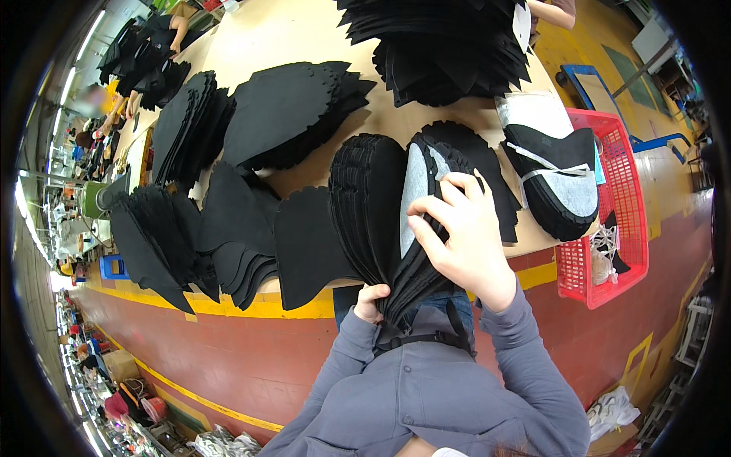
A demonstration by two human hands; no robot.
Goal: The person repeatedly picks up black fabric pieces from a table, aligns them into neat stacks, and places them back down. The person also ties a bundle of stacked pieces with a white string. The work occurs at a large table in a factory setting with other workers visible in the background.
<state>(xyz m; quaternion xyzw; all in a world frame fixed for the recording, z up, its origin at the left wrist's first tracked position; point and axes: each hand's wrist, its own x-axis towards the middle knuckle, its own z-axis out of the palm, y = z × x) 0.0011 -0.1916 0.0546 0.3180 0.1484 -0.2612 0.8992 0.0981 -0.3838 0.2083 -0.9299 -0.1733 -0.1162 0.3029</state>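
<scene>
Black panel stack [369, 202]: we judge it pliable, best held at its narrow end, where our left hand [371, 302] pinches; our right hand [468, 232] curls over, grip unclear.

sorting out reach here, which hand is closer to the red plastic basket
Right: the right hand is on the stack of black cut pieces, left of the red plastic basket; the left hand is farther left, at the stack's lower end.

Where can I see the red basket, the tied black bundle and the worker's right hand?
Red basket [630, 190]: head view, on its right-hand mesh wall.
Tied black bundle [567, 192]: head view, on its pale grey patch.
Right hand [468, 228]: head view, on the back of the hand.
</scene>
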